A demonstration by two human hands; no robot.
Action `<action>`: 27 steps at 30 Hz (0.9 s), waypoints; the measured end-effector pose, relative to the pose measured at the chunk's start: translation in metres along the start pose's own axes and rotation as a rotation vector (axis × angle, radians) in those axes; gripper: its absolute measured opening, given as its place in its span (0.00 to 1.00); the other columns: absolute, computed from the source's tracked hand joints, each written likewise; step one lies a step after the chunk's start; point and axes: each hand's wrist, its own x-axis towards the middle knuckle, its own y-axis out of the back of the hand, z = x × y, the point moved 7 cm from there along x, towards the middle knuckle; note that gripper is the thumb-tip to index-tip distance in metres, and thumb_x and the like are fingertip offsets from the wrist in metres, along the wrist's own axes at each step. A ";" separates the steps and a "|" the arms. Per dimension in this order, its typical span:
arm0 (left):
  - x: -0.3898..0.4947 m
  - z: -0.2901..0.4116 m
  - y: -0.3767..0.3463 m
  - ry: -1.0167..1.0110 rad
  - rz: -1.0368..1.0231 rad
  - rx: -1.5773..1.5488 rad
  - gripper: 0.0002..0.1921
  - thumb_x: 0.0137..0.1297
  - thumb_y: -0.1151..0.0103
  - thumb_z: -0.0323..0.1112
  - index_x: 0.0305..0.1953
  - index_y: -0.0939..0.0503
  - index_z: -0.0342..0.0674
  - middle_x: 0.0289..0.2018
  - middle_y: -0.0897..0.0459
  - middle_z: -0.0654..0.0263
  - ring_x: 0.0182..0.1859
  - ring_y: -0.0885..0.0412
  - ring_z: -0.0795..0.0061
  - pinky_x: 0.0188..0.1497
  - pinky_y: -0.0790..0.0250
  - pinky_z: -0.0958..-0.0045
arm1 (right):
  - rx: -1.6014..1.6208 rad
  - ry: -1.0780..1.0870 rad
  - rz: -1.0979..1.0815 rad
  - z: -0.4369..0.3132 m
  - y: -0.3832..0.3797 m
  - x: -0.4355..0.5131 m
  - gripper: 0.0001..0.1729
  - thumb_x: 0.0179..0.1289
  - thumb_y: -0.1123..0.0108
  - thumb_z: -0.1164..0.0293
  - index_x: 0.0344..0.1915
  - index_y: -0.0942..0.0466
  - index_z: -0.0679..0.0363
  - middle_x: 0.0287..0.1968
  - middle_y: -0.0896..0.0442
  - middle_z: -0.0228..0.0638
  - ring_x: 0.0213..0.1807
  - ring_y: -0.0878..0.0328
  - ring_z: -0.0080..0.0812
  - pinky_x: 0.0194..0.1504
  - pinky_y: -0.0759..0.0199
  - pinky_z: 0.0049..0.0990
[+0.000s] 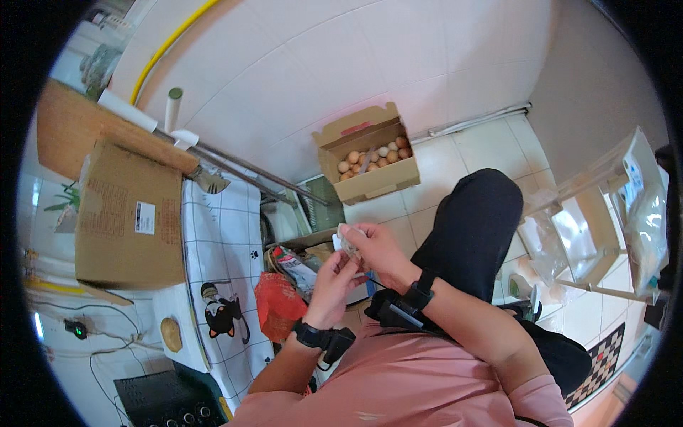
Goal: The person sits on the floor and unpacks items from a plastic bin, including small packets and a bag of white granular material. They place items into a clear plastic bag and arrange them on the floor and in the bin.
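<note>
My right hand (pixel 385 255) pinches a small crumpled, pale grey-white thing (pixel 349 246) between thumb and fingers. It looks like cloth or thin plastic, but I cannot tell which. The fingertips of my left hand (pixel 332 283) meet its lower end, so both hands have hold of it. A white edge shows just behind it, partly covered by the fingers. Beyond my hands, an open cardboard box (pixel 381 186) stands on the tiled floor against the wall. Brown and paler eggs (pixel 392 156) lie inside, with a thin strip across them.
Left of my hands are a red bag (pixel 278 307) and packaged goods (pixel 296 269). A checked cloth (pixel 229 240) covers a surface bearing a large carton (pixel 130 219). A metal rail (pixel 251 173) juts toward the egg box. A shelf rack (pixel 592 240) with plastic bags stands right, past my knee.
</note>
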 end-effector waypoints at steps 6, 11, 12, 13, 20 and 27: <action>-0.016 -0.040 0.046 0.047 0.173 -0.258 0.16 0.75 0.44 0.37 0.59 0.31 0.43 0.54 0.23 0.68 0.57 0.23 0.73 0.58 0.30 0.65 | -0.292 -0.032 0.028 0.065 -0.007 0.023 0.21 0.69 0.37 0.58 0.31 0.18 0.69 0.20 0.20 0.35 0.21 0.25 0.22 0.22 0.30 0.28; -0.024 -0.054 0.064 -0.112 0.199 -0.359 0.17 0.74 0.42 0.38 0.60 0.31 0.45 0.53 0.21 0.69 0.55 0.22 0.74 0.58 0.30 0.66 | -0.430 -0.102 -0.101 0.087 -0.022 0.025 0.23 0.69 0.39 0.57 0.33 0.19 0.70 0.22 0.18 0.38 0.20 0.23 0.26 0.23 0.29 0.30; -0.025 -0.058 0.075 -0.102 0.253 -0.363 0.15 0.75 0.44 0.39 0.58 0.29 0.45 0.52 0.20 0.69 0.53 0.21 0.75 0.57 0.30 0.68 | -0.424 -0.129 -0.121 0.091 -0.029 0.027 0.23 0.69 0.39 0.57 0.33 0.19 0.70 0.23 0.18 0.38 0.20 0.23 0.26 0.23 0.28 0.31; -0.028 -0.060 0.086 -0.123 0.276 -0.369 0.15 0.76 0.45 0.39 0.59 0.28 0.44 0.52 0.20 0.69 0.53 0.21 0.75 0.57 0.29 0.67 | -0.495 -0.122 -0.199 0.093 -0.041 0.029 0.23 0.69 0.39 0.56 0.35 0.19 0.69 0.26 0.18 0.37 0.24 0.23 0.26 0.26 0.28 0.31; -0.023 -0.093 0.177 -0.092 0.470 -0.661 0.21 0.79 0.53 0.47 0.62 0.28 0.41 0.59 0.21 0.65 0.59 0.22 0.67 0.63 0.29 0.63 | -0.889 0.172 -0.442 0.111 -0.106 0.037 0.16 0.58 0.43 0.71 0.44 0.19 0.67 0.42 0.16 0.60 0.47 0.20 0.62 0.53 0.26 0.48; -0.010 -0.095 0.180 -0.069 0.386 -0.809 0.30 0.75 0.56 0.61 0.65 0.29 0.44 0.62 0.23 0.62 0.64 0.25 0.61 0.67 0.34 0.56 | -0.884 0.273 -0.447 0.119 -0.108 0.042 0.13 0.56 0.42 0.72 0.39 0.17 0.65 0.41 0.16 0.60 0.44 0.19 0.61 0.49 0.24 0.47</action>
